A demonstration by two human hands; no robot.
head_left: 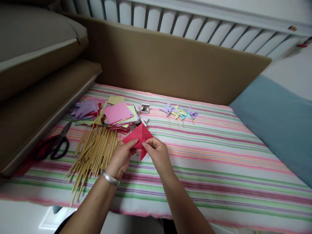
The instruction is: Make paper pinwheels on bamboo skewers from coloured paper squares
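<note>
Red paper (140,133) folded, two-hand pinch, btwn paper pile & person

Striped cloth (219,162): base layer, thin fabric; pink, green, purple, orange bands on white.
Brown panel (170,61): smooth, flat, stands upright along far edge.
Brown cushions (56,87): thick slab shapes, pale edging, stacked at L.
White rail (156,20): row of slats behind panel.
Blue-grey surface (273,123): plain, matte, R side.
Wooden sticks (97,156): thin, straight, loose fan-shaped heap, just L of the L hand.
Paper pile (118,113): flat squares, pink sheet on top, mixed colours under; purple cut pcs (85,109) w/ pointed corners at its L end.
Scissors (57,139): metal blades, black loop handles, lying L of sticks, tips twd the pile.
L hand (122,156): grip clenched on the red paper's L side, thumb on top, fingers under.
R hand (157,152): thumb + fingertip grip pinching same sheet, R of centre.
Red paper: crisp, creased, pointed corners; one point hangs down btwn hands.
Pinwheels (168,109): purple, yellow, blue curled vanes on thin sticks, lying in a row near panel.
Small box (145,109): pale, open, R of pile.
Bangle (110,178): shiny silver-tone band, L wrist.
</note>
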